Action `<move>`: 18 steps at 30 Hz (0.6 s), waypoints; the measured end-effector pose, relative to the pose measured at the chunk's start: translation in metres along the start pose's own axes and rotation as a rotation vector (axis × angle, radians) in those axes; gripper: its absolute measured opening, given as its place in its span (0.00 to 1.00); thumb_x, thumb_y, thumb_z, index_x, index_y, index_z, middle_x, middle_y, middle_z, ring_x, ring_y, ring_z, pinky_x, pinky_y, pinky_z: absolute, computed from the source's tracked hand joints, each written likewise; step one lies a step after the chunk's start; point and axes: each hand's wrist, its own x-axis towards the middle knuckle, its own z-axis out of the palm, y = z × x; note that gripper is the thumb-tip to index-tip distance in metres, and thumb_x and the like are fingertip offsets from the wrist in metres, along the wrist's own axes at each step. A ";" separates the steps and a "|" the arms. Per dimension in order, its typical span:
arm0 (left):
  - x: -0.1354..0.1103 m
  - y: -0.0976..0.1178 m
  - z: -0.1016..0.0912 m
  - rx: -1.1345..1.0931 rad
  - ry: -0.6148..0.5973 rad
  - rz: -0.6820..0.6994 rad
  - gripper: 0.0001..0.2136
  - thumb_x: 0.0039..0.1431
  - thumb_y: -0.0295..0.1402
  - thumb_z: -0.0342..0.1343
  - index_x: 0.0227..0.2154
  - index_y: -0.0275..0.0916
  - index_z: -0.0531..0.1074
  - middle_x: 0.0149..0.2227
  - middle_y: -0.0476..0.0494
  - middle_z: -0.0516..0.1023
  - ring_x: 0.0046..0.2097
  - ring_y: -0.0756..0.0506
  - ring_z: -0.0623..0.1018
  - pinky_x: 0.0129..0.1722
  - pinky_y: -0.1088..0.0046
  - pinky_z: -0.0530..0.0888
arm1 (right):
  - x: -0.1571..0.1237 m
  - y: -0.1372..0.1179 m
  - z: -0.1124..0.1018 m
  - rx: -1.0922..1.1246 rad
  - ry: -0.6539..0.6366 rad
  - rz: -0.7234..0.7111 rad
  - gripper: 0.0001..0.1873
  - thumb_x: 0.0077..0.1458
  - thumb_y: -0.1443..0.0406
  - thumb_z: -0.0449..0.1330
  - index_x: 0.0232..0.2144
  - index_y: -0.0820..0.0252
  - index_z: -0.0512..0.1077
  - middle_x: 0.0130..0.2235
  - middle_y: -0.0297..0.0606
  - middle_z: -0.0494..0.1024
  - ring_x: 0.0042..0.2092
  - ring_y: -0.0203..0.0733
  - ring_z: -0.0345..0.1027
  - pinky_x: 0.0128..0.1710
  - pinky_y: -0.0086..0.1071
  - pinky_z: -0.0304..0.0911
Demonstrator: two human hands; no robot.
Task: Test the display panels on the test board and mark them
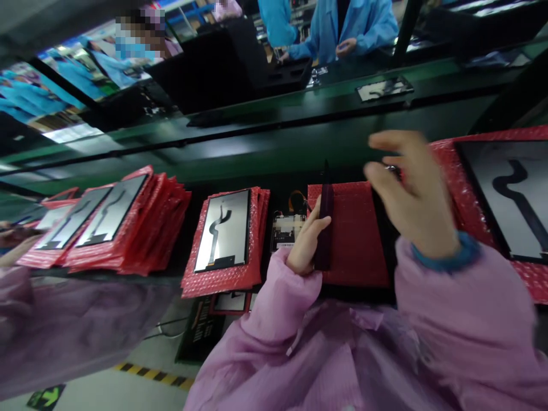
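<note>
- Nearest the camera, lilac sleeves (pixel 325 354) fill the lower frame and hide the near edge of the bench; at lower left a strip of pale floor (pixel 107 388) shows with yellow-and-black tape (pixel 149 374).
- Left hand (pixel 305 242): fingers closed round a dark panel (pixel 326 228), seen edge-on and upright, so its face cannot be made out.
- That panel stands at the left edge of a red pouch (pixel 357 240) lying flat on the bench, its near end covered by the sleeves.
- Right hand (pixel 413 194): blurred, above the pouch's far right corner, fingers half curled; something small glints at the fingertips, but whether it is gripped cannot be told.
- Just left of the left hand lies a small board (pixel 286 228) with an orange cable, its label blurred.
- Further left, a screen (pixel 225 231) rests on stacked red pouches; beyond it a fanned pile (pixel 141 228) carries two more.
- At right, a large screen (pixel 509 194) on red wrap is cut off by the frame.
- Beyond, a dark green belt (pixel 257 148) runs across the scene.
- Far side: people in blue coats (pixel 355 25), seen only from the chest down or blurred.
</note>
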 end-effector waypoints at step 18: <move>-0.009 -0.053 -0.107 1.655 0.424 0.626 0.12 0.65 0.29 0.49 0.46 0.37 0.75 0.35 0.42 0.77 0.33 0.46 0.76 0.33 0.72 0.71 | 0.052 0.072 0.073 0.206 -0.525 0.134 0.36 0.54 0.45 0.61 0.58 0.57 0.64 0.57 0.47 0.71 0.60 0.56 0.65 0.63 0.55 0.57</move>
